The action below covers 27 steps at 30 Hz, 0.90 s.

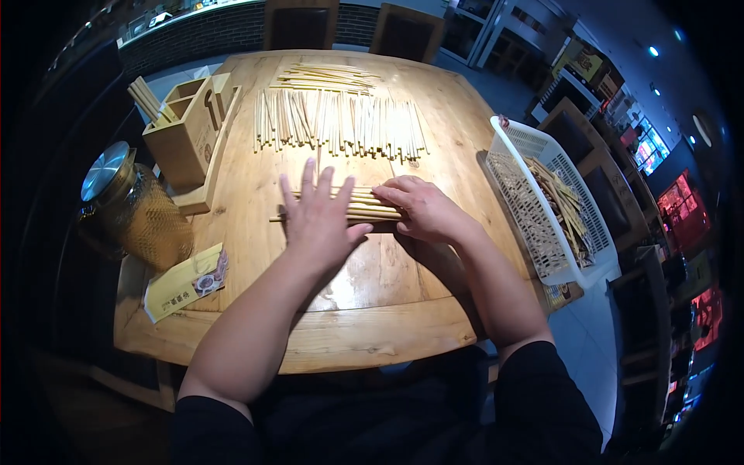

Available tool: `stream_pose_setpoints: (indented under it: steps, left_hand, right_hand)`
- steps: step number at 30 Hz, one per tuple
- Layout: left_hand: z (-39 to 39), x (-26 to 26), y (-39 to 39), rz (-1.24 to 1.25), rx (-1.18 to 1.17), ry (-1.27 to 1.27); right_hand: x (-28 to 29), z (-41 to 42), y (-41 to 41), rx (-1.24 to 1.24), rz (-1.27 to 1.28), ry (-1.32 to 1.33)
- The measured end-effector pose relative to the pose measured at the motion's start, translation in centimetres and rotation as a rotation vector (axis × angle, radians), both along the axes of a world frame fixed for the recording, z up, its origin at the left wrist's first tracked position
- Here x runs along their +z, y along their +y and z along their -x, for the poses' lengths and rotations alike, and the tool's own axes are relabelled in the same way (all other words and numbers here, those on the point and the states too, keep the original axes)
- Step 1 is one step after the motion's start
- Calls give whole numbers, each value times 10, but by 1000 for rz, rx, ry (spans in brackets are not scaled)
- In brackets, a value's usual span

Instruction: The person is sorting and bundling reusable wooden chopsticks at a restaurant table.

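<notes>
A small bunch of wooden chopsticks (372, 208) lies crosswise in front of me, close to the tabletop. My left hand (318, 218) rests palm down over its left part, fingers spread apart. At the right ends, my right hand (427, 209) closes around the chopsticks, fingers on the far side and thumb on the near side. Its grip is partly hidden by the hand itself. Beyond both hands, a wide row of chopsticks (343, 125) lies side by side, pointing away from me. Farther back, another group of chopsticks (325, 78) lies crosswise.
On the right stands a white plastic basket (526, 192) holding many loose chopsticks (561, 203). A wooden caddy (180, 142) and a textured glass jug (145, 209) with a metal lid occupy the left. A printed yellow paper sleeve (186, 285) lies near the wooden table's (372, 331) left edge.
</notes>
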<state>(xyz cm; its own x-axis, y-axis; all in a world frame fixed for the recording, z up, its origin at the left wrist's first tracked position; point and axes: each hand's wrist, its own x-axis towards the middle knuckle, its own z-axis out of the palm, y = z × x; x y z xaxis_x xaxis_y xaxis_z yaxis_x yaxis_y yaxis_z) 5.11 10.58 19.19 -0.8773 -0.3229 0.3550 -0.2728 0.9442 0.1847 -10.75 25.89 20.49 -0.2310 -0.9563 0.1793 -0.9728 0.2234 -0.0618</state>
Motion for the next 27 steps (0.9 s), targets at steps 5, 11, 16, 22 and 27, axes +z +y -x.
stream_pose_setpoints:
  steps: [5,11,16,22,27]
  left_hand:
    - [3,-10,-11,-30,26,-200]
    - [12,-13,-20,-8,39,-147]
    - [7,-22,-26,-112,88,-198]
    - [0,-3,3,-48,-23,-201]
    - [-1,-5,1,-79,-294,127]
  right_hand:
    - [-22,6,11,7,-96,41]
    - [-23,30,1,-115,-71,167]
    - [-24,22,14,-173,-66,-9]
    - [-11,28,32,-164,-125,-156]
    - [13,48,61,-72,9,-429]
